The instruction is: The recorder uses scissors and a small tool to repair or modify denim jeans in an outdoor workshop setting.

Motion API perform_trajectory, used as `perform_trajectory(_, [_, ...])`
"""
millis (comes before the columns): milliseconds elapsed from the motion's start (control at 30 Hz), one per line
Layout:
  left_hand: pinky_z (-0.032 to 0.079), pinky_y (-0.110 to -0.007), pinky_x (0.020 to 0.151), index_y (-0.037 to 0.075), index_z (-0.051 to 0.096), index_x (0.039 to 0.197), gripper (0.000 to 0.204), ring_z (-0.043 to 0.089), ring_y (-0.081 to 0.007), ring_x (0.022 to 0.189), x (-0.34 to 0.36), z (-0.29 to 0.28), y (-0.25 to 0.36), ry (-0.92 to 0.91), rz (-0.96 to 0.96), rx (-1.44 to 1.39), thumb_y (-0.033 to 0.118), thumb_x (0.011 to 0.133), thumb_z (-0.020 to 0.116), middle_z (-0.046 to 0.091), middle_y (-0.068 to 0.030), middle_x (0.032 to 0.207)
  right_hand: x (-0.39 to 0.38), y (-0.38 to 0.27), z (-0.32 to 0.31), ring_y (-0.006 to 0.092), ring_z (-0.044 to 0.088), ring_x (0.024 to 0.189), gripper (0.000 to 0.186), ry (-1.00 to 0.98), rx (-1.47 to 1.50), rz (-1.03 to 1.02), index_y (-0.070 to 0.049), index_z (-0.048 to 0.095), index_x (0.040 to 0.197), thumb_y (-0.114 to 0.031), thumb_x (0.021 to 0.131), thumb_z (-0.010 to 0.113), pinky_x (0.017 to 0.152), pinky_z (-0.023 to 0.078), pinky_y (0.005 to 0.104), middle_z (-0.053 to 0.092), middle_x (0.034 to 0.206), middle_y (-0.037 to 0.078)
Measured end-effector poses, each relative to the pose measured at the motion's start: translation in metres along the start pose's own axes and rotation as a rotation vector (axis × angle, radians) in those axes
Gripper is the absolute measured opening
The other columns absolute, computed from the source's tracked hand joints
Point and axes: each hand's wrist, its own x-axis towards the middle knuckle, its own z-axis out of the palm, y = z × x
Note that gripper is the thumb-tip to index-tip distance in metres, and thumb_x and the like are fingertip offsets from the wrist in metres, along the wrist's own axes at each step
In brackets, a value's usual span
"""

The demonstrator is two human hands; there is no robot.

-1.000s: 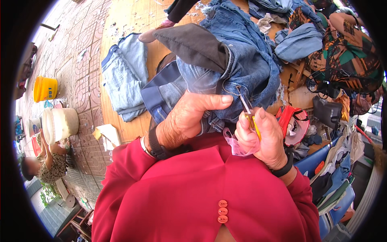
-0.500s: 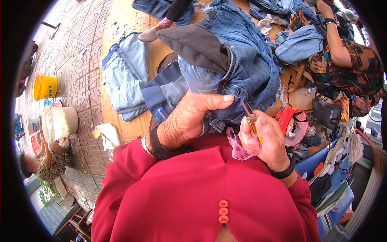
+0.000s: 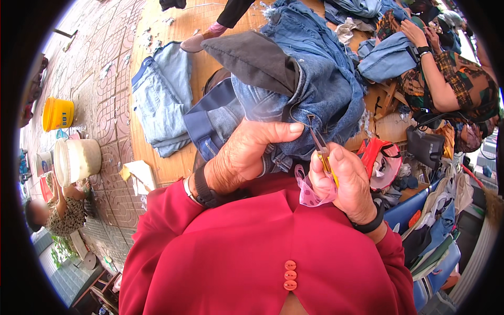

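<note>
While the left hand [image 3: 244, 152] steadies a blue denim garment [image 3: 331, 100] at the near edge of the wooden table [image 3: 202, 18], the right hand [image 3: 344, 181] holds a pair of small yellow-handled snips [image 3: 326, 160]. The left thumb lies extended over the denim, and the other fingers, partly hidden, are bent around the cloth, grasping it. The right fingers are closed round the handles, with the metal blades slanting up and leftward to the garment's seam; whether their tips touch the fabric cannot be told. A translucent pinkish-purple ribbon [image 3: 315, 192] hangs beside the right fingers.

The denim garment is bunched at the middle of the near edge, its frayed upper part stretching toward the far edge. Across it lies a dark grey cloth panel [image 3: 252, 56]; just left of this, a navy band [image 3: 201, 119] slopes down toward the left wrist. A light-blue denim piece [image 3: 165, 102] lies flat along the table's left edge. From the far edge reaches another person's black sleeve [image 3: 236, 11]. Beyond the right edge, a co-worker in patterned clothing [image 3: 454, 86] has a hand on pale-blue denim [image 3: 387, 59]. A yellow bucket [image 3: 58, 114] and a whitish bucket [image 3: 81, 160] appear over the paving to the left.
</note>
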Motion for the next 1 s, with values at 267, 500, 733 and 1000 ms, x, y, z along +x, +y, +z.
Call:
perform_trajectory(267, [0.047,-0.029,0.082,0.001,0.057,0.107,0.033,0.059,-0.0150,0.087,0.000,-0.002,0.000,-0.009,-0.017,0.004,0.000,0.075,0.067,0.063,-0.0049,0.096,0.000,0.002,0.003,0.0038,0.033,0.056,0.037,0.014,0.055,-0.010,-0.003,0.053,0.089,-0.038,0.095,0.044,0.050,0.025,0.0185,0.040,0.065,-0.004])
perform_trajectory(500, [0.046,-0.030,0.085,0.002,0.055,0.110,0.037,0.059,-0.0161,0.090,0.001,-0.001,-0.001,-0.037,-0.003,-0.025,-0.001,0.075,0.066,0.062,-0.0052,0.100,0.005,0.008,0.007,0.0056,0.030,0.047,0.041,0.075,-0.017,-0.087,-0.004,0.050,0.087,-0.043,0.094,0.040,0.044,0.024,0.0203,0.036,0.057,-0.002])
perform_trajectory(733, [0.046,-0.031,0.086,0.003,0.052,0.115,0.042,0.059,-0.0173,0.092,-0.001,0.003,0.000,-0.084,0.006,-0.049,-0.001,0.076,0.066,0.061,-0.0056,0.102,0.008,0.008,0.011,0.0056,0.029,0.047,0.041,0.112,-0.097,-0.143,-0.004,0.049,0.087,-0.043,0.094,0.040,0.043,0.023,0.0207,0.035,0.057,-0.002])
perform_trajectory(1000, [0.045,-0.031,0.086,0.003,0.052,0.116,0.044,0.058,-0.0166,0.094,0.003,0.000,-0.002,-0.099,0.030,-0.011,0.000,0.075,0.067,0.061,-0.0046,0.101,0.006,0.000,0.012,0.0051,0.032,0.051,0.041,0.078,-0.023,-0.072,-0.003,0.050,0.085,-0.042,0.094,0.041,0.046,0.025,0.0204,0.038,0.059,-0.002])
